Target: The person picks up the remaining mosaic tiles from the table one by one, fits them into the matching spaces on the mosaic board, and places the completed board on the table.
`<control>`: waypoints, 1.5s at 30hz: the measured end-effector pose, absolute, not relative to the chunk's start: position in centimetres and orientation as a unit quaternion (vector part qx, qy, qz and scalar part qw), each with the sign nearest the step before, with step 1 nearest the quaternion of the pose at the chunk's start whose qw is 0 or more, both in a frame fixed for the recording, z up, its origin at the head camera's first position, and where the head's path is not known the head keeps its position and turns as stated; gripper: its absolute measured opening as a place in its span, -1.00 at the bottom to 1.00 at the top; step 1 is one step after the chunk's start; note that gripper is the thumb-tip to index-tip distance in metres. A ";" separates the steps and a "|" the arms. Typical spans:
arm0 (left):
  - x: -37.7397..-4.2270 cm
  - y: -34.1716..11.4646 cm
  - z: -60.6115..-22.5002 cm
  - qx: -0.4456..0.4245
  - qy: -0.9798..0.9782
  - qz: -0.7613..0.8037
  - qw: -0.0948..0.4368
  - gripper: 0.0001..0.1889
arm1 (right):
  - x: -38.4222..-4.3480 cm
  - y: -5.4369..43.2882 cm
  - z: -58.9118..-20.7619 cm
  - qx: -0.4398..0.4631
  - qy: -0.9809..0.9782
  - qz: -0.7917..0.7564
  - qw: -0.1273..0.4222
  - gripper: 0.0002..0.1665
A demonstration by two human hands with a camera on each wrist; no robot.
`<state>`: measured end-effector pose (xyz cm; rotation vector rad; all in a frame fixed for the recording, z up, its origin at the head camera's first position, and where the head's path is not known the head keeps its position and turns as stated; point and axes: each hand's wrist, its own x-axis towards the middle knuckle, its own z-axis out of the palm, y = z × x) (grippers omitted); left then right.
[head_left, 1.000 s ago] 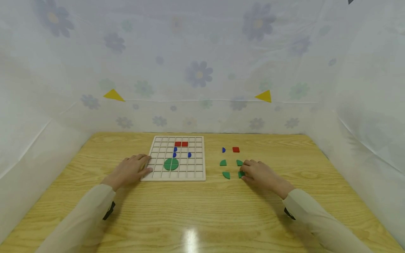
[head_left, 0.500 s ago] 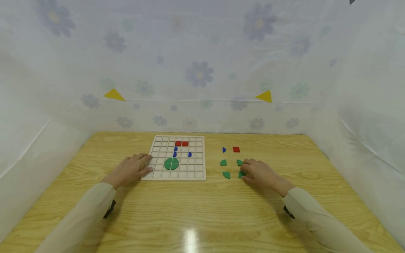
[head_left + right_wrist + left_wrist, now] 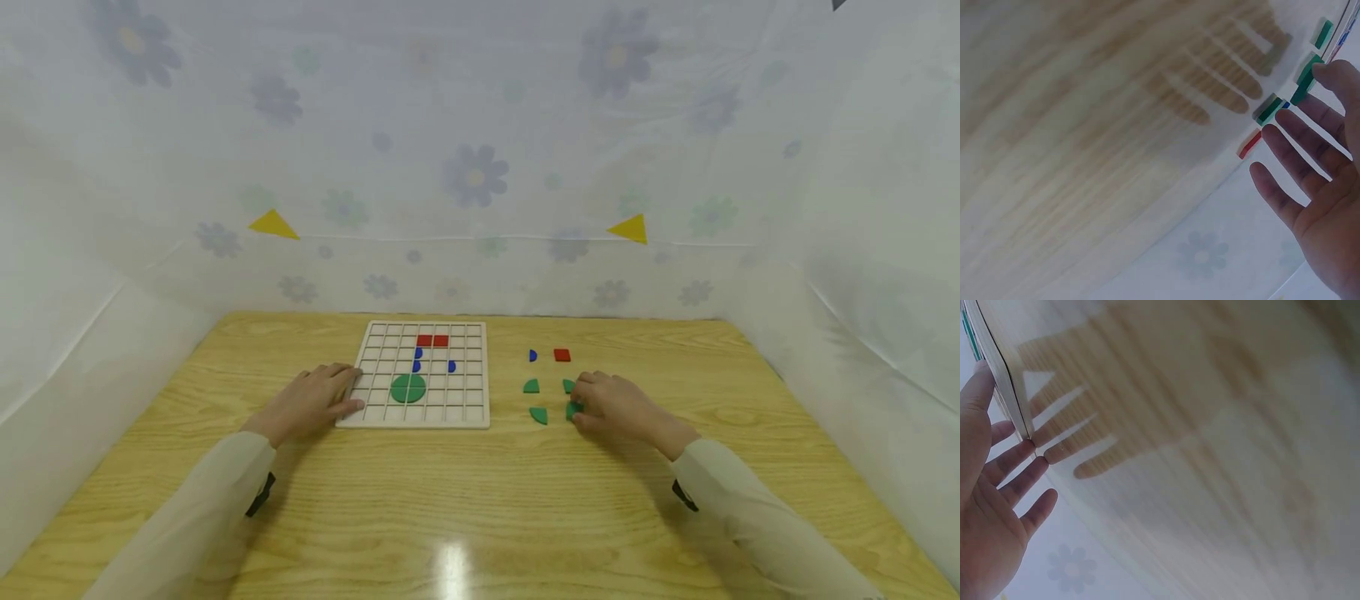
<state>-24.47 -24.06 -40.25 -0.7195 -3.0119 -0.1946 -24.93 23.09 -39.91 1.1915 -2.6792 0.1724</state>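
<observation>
My left hand [image 3: 310, 404] rests at the left edge of a pale wooden grid board [image 3: 465, 415], its fingers fairly straight against the edge and the thumb over the rim. On the board lie two red squares [image 3: 441, 341], several small blue half-circles [image 3: 452, 367] and a green circle [image 3: 416, 383] made of quarter pieces. To the right, my right hand [image 3: 618, 410] pinches a green quarter-circle piece [image 3: 1305, 78] between thumb and index finger; the right wrist view shows it tilted. The other fingers extend past it, near another green quarter-circle [image 3: 567, 386], partly hidden in the head view.
Two more green quarter-circles lie left of the right hand, one nearer [image 3: 538, 415] and one farther [image 3: 531, 386]. Behind them are a blue half-circle [image 3: 532, 355] and a red square [image 3: 562, 355]. White flowered sheets [image 3: 480, 275] surround the wooden table [image 3: 450, 500].
The green quarter-circle in the right hand's pinch has tipped up slightly. The left hand and board stay in place; the head view has shifted a little.
</observation>
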 end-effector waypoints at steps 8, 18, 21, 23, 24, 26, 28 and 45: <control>-24.6 -24.2 -40.5 -0.226 -0.972 -0.065 0.014 -0.37 | -25.5 22.0 -39.2 0.416 -0.903 0.065 0.088 -0.80; -24.8 -24.2 -40.7 -0.223 -0.973 -0.064 0.010 -0.36 | -26.3 19.5 -38.9 0.429 -0.897 0.062 0.087 -0.83; -24.8 -24.2 -40.7 -0.222 -0.973 -0.066 0.009 -0.36 | -26.5 18.6 -38.9 0.433 -0.896 0.059 0.084 -0.86; -24.8 -24.2 -40.7 -0.222 -0.973 -0.065 0.010 -0.36 | -26.6 18.0 -38.8 0.436 -0.895 0.055 0.080 -0.86; -24.8 -24.2 -40.6 -0.223 -0.973 -0.065 0.011 -0.36 | -26.7 17.7 -38.8 0.438 -0.894 0.054 0.077 -0.85; -24.8 -24.1 -40.6 -0.225 -0.972 -0.064 0.013 -0.37 | -26.7 17.0 -38.7 0.441 -0.893 0.049 0.074 -0.83; -24.8 -24.1 -40.6 -0.227 -0.972 -0.064 0.014 -0.37 | -26.8 16.4 -38.7 0.447 -0.891 0.044 0.073 -0.81; -24.3 -23.8 -39.9 -0.221 -0.973 -0.060 0.012 -0.39 | -28.1 11.1 -38.5 0.449 -0.892 0.019 0.041 -0.76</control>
